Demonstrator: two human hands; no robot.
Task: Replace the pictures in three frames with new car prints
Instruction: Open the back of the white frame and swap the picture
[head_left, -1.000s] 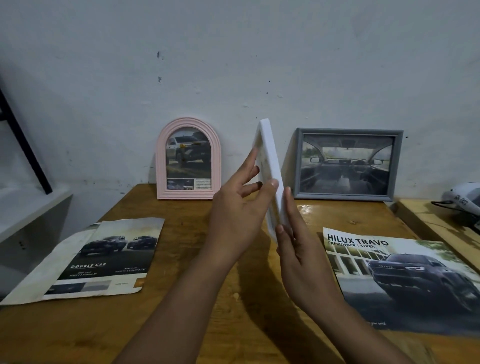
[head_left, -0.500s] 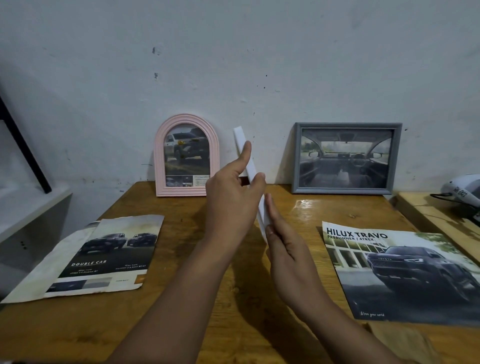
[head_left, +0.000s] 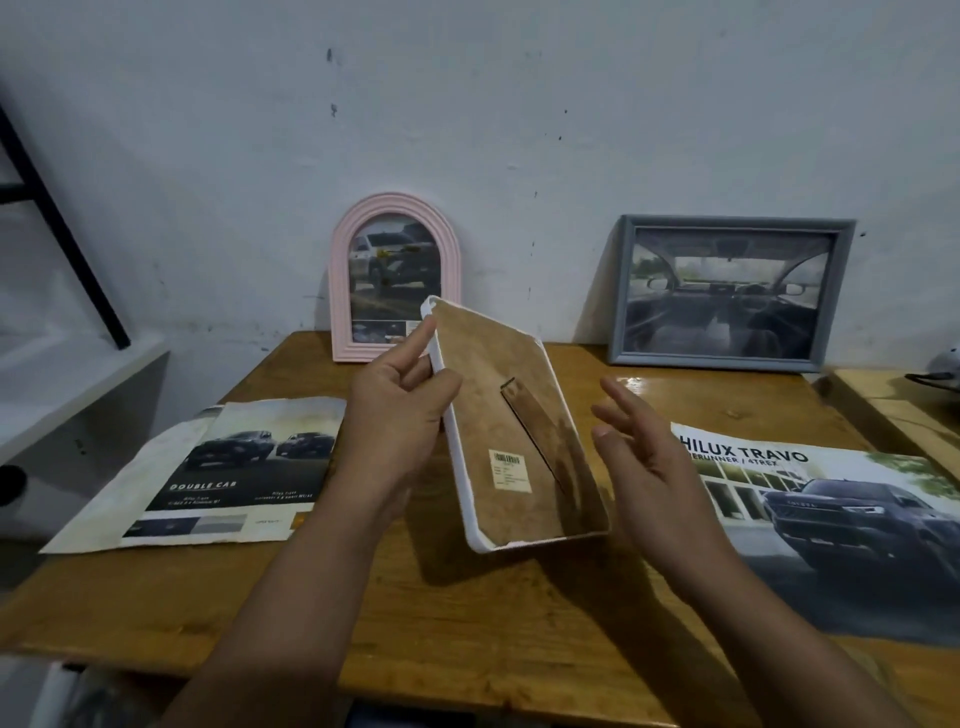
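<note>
Left hand (head_left: 402, 410) gripping left edge of white frame (head_left: 511, 431), index finger stretched up along the rim, other fingers curled round it. Right hand (head_left: 641, 457) spread, fingers relaxed, just beside frame's right edge, not touching. Frame held tilted above tabletop (head_left: 519, 613), brown back facing camera, stand strip (head_left: 532, 434) and small label (head_left: 510, 470) showing. Behind, leaning on wall: pink arched frame (head_left: 395, 275) with car picture, grey frame (head_left: 730, 293) with car-interior picture. Flat on tabletop: "Double Cab" print (head_left: 228, 473) at left, "Hilux Travo" print (head_left: 831, 530) at right. Black bar (head_left: 62, 228) and white shelf (head_left: 67, 379) far left.
</note>
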